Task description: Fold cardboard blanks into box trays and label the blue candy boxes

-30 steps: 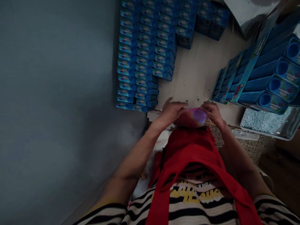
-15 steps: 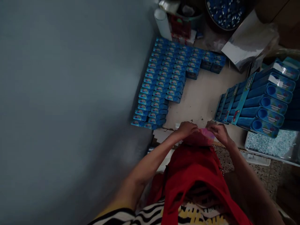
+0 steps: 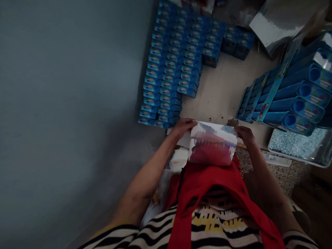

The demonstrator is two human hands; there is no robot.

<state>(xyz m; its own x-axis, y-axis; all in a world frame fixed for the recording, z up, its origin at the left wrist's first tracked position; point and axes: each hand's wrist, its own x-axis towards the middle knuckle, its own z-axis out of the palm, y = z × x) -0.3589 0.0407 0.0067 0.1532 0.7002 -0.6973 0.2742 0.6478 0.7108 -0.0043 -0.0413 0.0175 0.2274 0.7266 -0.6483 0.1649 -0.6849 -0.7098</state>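
Between my two hands, in front of the red apron [image 3: 218,176], hangs a shiny mirror-like sheet [image 3: 214,143] that reflects red and white. My left hand [image 3: 184,127] pinches its upper left corner. At the upper right corner my right hand [image 3: 245,135] has its fingers closed on the edge. The sheet is spread nearly flat. Beyond the hands, rows of small blue printed boxes [image 3: 168,65] stand packed on the pale tabletop [image 3: 220,91]. Right of them lie stacked long blue boxes [image 3: 290,100] with round holes in their ends, held by printed bands.
A metal tray [image 3: 298,147] of small pale blue-white pieces sits below the long boxes. More shiny sheets [image 3: 277,24] lie at the back right. A grey-blue wall [image 3: 72,103] fills the left side. Speckled floor [image 3: 252,160] shows beneath the table edge.
The sheet, bent and seen at a slant before, is now turned up flat toward me. My hands have moved apart, the left one leftward. The view has shifted, dropping the bowl at the top.
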